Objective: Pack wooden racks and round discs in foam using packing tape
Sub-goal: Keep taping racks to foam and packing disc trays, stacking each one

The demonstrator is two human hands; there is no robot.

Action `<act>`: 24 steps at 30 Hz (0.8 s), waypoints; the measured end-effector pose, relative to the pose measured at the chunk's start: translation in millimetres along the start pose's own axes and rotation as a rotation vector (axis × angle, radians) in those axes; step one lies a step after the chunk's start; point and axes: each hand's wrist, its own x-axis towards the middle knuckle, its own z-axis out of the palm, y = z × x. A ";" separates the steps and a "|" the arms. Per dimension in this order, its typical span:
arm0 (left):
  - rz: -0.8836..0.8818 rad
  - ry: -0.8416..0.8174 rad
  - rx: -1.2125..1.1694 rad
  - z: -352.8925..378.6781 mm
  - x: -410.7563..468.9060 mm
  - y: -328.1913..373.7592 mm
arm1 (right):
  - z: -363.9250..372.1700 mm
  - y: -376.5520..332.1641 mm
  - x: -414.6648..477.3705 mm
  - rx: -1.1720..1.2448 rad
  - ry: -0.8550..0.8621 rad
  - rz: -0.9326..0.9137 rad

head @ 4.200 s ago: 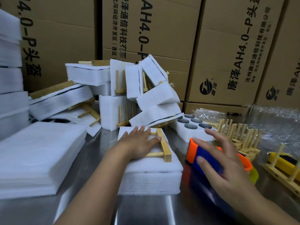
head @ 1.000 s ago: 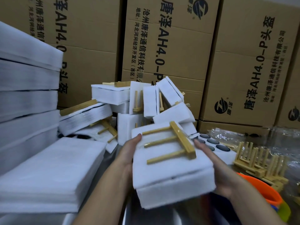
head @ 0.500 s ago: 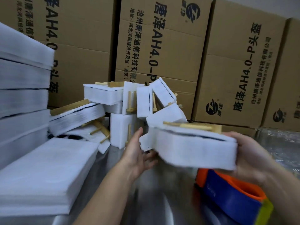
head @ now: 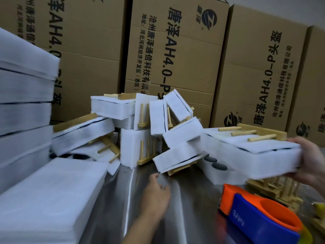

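Sitting nearest, low at the right, is an orange and blue tape dispenser (head: pixel 260 217), blurred, over the steel table (head: pixel 184 208). The left hand (head: pixel 154 192) hangs above bare steel just left of it, fingers loosely curled and holding nothing. At the far left lies a low stack of foam sheets (head: pixel 49 199), with a taller stack (head: pixel 22 106) behind it.

The right hand (head: pixel 309 161) grips the right end of a foam pack (head: pixel 246 161), thumb and fingers curled round it. The pack is held clear of the table, above the dispenser, and a rack (head: pixel 255 133) lies flat on its top, pegs pointing left. Beneath it stand bare racks (head: pixel 274 189), partly hidden. Beside them is a foam tray (head: pixel 226 178) holding dark discs (head: pixel 219 166).

A tumbled pile (head: pixel 149 127) of wrapped packs fills the table's middle, between the taller stack and the held pack.

Cartons (head: pixel 175 59) wall off the back. Their print reads "唐泽AH4.0-P头盔" in large type, with "沧州唐泽通信科技有限公司" and a smaller address line, "河北河间经济开发区(西区)". Each carton also carries a round dark logo.
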 end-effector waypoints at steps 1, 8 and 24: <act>0.050 0.004 0.080 -0.6 0.0 -2.0 | -6.4 -1.0 3.4 0.000 0.018 0.008; 0.244 -0.138 0.296 -0.2 -8.3 0.0 | -24.3 16.6 20.1 0.094 0.141 0.053; 0.389 -0.212 0.301 17.4 5.6 -12.3 | 29.1 37.9 80.8 0.117 0.076 0.119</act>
